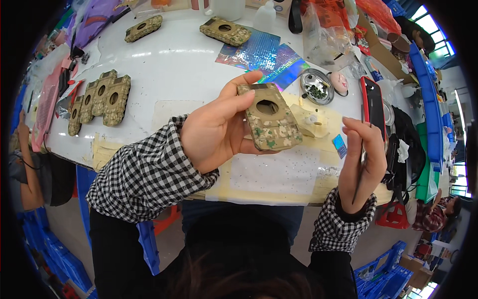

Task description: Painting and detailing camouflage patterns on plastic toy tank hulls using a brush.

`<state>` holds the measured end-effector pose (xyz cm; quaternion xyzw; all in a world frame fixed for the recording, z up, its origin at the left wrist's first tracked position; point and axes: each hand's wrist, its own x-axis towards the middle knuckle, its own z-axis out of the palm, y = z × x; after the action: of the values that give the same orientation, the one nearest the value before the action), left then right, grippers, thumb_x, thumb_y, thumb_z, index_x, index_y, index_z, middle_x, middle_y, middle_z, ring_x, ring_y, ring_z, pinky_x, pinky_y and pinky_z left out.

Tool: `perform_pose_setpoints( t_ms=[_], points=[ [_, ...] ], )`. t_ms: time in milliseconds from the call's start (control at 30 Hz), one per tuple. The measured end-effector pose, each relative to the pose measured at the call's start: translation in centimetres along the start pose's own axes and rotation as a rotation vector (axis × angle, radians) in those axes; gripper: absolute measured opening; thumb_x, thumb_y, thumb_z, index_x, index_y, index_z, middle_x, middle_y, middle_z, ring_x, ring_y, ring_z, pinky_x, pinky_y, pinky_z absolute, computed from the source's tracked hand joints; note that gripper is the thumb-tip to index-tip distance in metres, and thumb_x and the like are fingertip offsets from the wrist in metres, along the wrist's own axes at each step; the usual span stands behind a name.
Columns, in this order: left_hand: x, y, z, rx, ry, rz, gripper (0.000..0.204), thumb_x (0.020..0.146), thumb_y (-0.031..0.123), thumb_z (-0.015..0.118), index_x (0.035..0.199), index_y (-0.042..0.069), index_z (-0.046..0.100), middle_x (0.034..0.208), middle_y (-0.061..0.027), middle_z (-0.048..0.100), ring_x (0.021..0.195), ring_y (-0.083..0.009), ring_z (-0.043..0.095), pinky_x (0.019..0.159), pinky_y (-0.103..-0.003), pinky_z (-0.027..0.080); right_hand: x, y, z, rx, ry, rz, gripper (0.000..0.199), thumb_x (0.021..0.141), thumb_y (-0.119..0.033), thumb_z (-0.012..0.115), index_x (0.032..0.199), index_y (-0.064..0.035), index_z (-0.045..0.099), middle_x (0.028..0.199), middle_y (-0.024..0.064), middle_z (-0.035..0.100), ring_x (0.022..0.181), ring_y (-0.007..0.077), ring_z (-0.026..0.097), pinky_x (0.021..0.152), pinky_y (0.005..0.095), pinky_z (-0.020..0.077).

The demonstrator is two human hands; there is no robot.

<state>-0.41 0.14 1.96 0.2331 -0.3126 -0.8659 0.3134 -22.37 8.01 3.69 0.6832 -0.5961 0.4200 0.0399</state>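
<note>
My left hand point(219, 122) grips a camouflage model tank hull point(275, 128) by its edges, tilted above the table. The hull has an oval hole in its top, and a dark strip lies near the thumb. To the right, my right hand point(366, 154) is raised with its fingers bent around a thin, dark, pointed tool point(356, 184) that runs down along the palm toward the wrist. The tool's upper part is partly hidden by the fingers, so its exact kind cannot be told. Below the hull, a white sheet point(271, 174) dotted with tiny dark specks lies on the table.
Several similar hulls point(102, 98) stand grouped at the left; others lie at the back point(225, 31). Shiny holographic sheets point(256, 50), a round metal dish point(317, 85) of small green parts and a red-edged phone point(373, 107) lie beyond my hands. Co-workers sit at both sides.
</note>
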Motion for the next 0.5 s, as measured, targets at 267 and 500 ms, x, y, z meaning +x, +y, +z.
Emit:
perform_pose_setpoints(
  t_ms=[267,500],
  points=[
    [0.8,-0.4,-0.9,-0.056,0.014,-0.036,0.04,0.1,0.034,0.025,0.137,0.02,0.025,0.132,-0.0219,0.044,0.113,-0.0326,0.055,0.084,-0.032,0.057,0.2,1.0,2.2,-0.082,-0.049,-0.095,0.019,0.068,-0.001,0.074,0.085,-0.0037,0.065,0.076,0.0096,0.06,0.074,0.0255,0.056,0.065,0.0333,0.045],
    [0.6,-0.2,-0.4,-0.022,0.006,-0.075,0.04,0.1,0.036,0.025,0.138,0.021,0.026,0.131,-0.0203,0.046,0.113,-0.0315,0.055,0.085,-0.033,0.056,0.5,0.0,1.2,-0.088,0.029,-0.124,0.019,0.068,0.001,0.073,0.085,-0.0022,0.065,0.08,0.0114,0.062,0.074,0.025,0.058,0.065,0.0326,0.046]
  ],
)
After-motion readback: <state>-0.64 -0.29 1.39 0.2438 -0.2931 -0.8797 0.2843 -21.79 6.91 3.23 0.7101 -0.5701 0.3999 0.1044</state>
